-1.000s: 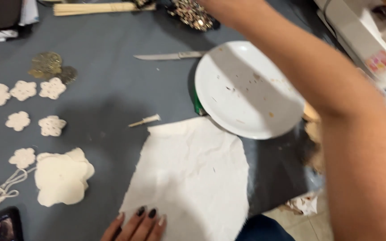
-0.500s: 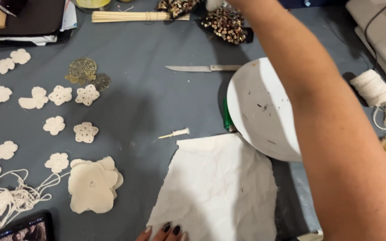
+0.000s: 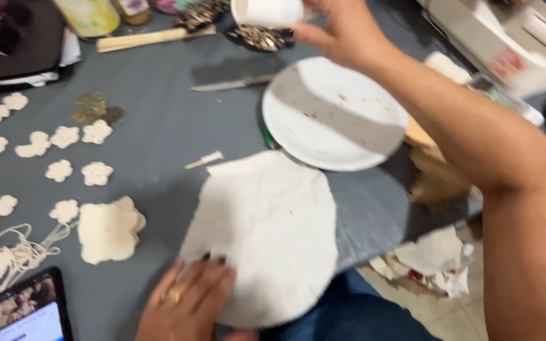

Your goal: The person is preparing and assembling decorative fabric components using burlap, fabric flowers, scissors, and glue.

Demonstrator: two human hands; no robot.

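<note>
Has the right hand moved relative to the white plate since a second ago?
Yes. The right hand, gripping a white cup, has drawn back toward the white plate's far rim; earlier it reached out of view beyond it.

On the desk (image 3: 159,82) lie one white plate (image 3: 333,113), one round white sheet (image 3: 266,237), one knife (image 3: 229,83), one small white stick (image 3: 203,160), one phone (image 3: 33,309) and one large cream flower shape (image 3: 109,230). About fifteen small cream crocheted flowers (image 3: 96,173) are scattered at the left; the edge cuts some off. One white cup (image 3: 266,11) is held above. Two hands show, left hand (image 3: 188,303) and right hand (image 3: 342,28).
</note>
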